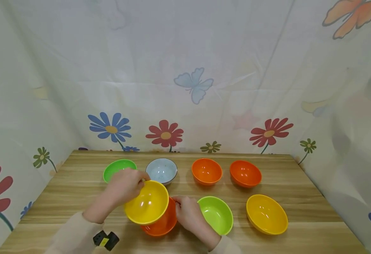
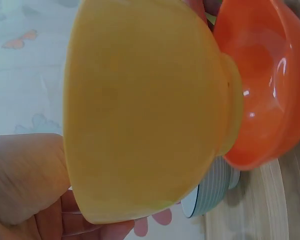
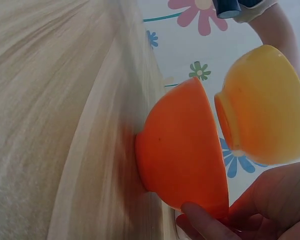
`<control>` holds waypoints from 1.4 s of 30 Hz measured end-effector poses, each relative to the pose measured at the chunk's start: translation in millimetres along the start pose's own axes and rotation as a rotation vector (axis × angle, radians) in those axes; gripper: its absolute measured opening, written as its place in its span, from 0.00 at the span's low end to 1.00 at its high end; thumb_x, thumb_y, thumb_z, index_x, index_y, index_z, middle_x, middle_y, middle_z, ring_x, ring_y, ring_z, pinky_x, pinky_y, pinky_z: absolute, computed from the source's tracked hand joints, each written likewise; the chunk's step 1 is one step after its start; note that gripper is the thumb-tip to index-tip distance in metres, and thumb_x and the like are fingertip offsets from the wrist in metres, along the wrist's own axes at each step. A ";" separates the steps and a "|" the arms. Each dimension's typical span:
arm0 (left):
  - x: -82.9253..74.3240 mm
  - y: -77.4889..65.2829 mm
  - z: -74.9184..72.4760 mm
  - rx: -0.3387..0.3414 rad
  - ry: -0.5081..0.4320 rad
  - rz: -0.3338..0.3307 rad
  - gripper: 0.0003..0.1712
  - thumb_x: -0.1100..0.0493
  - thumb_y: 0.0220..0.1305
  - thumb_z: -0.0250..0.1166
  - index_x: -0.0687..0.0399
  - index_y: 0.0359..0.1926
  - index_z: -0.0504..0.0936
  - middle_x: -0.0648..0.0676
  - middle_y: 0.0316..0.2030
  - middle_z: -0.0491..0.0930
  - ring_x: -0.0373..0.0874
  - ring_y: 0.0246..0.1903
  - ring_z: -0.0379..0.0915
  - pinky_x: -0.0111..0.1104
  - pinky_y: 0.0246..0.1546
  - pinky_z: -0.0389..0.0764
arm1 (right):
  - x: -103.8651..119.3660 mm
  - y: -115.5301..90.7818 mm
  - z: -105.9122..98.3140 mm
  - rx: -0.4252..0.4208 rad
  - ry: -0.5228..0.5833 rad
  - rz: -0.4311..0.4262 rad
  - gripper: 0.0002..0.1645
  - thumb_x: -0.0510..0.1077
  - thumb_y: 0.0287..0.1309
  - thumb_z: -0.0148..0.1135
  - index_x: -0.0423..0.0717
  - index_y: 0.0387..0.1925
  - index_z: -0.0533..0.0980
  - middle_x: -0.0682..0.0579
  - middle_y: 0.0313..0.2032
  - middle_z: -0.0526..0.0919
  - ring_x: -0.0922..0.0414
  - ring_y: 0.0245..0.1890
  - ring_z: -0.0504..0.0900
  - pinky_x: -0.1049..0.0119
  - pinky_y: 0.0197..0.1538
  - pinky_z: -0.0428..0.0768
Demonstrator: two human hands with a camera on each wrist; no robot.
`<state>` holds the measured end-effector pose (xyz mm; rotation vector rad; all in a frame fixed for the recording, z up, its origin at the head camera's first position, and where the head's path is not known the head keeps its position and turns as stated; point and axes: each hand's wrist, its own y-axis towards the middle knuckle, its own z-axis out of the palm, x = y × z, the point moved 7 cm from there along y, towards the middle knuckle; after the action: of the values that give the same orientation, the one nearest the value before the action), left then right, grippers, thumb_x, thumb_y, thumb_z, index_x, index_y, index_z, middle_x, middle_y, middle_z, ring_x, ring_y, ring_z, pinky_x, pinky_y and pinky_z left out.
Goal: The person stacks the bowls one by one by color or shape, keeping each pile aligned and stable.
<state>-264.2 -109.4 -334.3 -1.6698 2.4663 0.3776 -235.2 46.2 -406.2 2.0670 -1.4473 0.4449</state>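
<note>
My left hand (image 1: 127, 185) pinches the rim of a yellow bowl (image 1: 148, 204), held above an orange bowl (image 1: 163, 225) and partly hiding it in the head view. In the left wrist view the yellow bowl (image 2: 145, 110) fills the middle, its foot close to the orange bowl (image 2: 260, 85). The orange bowl (image 3: 182, 150) stands on the table in the right wrist view. Its rim is gripped by my right hand (image 1: 190, 213), thumb and fingers on either side. A gap shows there between the two bowls.
A green bowl (image 1: 118, 165), a pale blue-grey bowl (image 1: 162, 170) and two orange bowls (image 1: 206, 171) (image 1: 245, 174) line the back of the wooden table (image 1: 309, 211). Right of my right hand are a lime-green bowl (image 1: 216, 215) and another yellow bowl (image 1: 266, 214). A flowered curtain (image 1: 229, 116) hangs behind.
</note>
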 end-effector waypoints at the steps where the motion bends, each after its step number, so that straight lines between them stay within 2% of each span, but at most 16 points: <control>1: -1.4 0.6 1.2 -0.001 -0.006 0.002 0.08 0.64 0.54 0.65 0.49 0.36 0.85 0.48 0.29 0.82 0.40 0.24 0.67 0.27 0.25 0.74 | 0.0 -0.2 -0.1 -0.003 -0.004 -0.003 0.13 0.32 0.52 0.56 0.43 0.38 0.83 0.49 0.33 0.85 0.58 0.30 0.82 0.68 0.31 0.81; 7: -8.1 2.7 8.4 -0.005 -0.049 0.007 0.09 0.65 0.54 0.65 0.49 0.35 0.86 0.48 0.31 0.82 0.40 0.25 0.68 0.27 0.26 0.75 | -1.4 -1.0 0.0 0.010 -0.021 0.011 0.11 0.34 0.53 0.57 0.43 0.38 0.83 0.49 0.33 0.85 0.56 0.32 0.83 0.64 0.33 0.82; 14: -13.0 3.5 19.0 0.001 -0.064 0.039 0.10 0.67 0.53 0.64 0.49 0.34 0.86 0.47 0.29 0.83 0.38 0.22 0.66 0.24 0.21 0.71 | -1.8 -1.4 -0.5 0.017 -0.030 0.010 0.09 0.36 0.55 0.57 0.44 0.35 0.83 0.50 0.27 0.84 0.59 0.24 0.78 0.65 0.27 0.78; 23: -12.5 3.5 26.0 0.004 -0.063 0.053 0.10 0.66 0.53 0.66 0.49 0.35 0.86 0.47 0.29 0.83 0.37 0.22 0.66 0.23 0.21 0.70 | -0.4 0.4 -0.6 0.022 -0.035 0.010 0.09 0.37 0.56 0.58 0.44 0.37 0.83 0.50 0.30 0.85 0.56 0.30 0.82 0.63 0.32 0.81; 30: -11.9 4.5 31.6 0.009 -0.059 0.053 0.09 0.66 0.53 0.66 0.49 0.34 0.86 0.48 0.28 0.82 0.37 0.22 0.66 0.23 0.20 0.70 | -1.3 -0.6 -0.7 -0.008 -0.046 -0.015 0.09 0.37 0.55 0.58 0.45 0.35 0.83 0.50 0.28 0.85 0.56 0.29 0.82 0.63 0.30 0.81; 42: -12.7 5.1 35.9 0.003 -0.060 0.056 0.08 0.66 0.52 0.66 0.52 0.34 0.86 0.49 0.29 0.83 0.36 0.21 0.67 0.23 0.20 0.71 | -3.0 -0.1 1.2 0.011 -0.031 -0.005 0.10 0.37 0.56 0.58 0.42 0.38 0.83 0.48 0.32 0.86 0.55 0.32 0.83 0.63 0.33 0.82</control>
<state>-265.0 -86.1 -364.8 -1.5671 2.4731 0.4247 -236.2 47.7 -408.9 2.0945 -1.4610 0.4218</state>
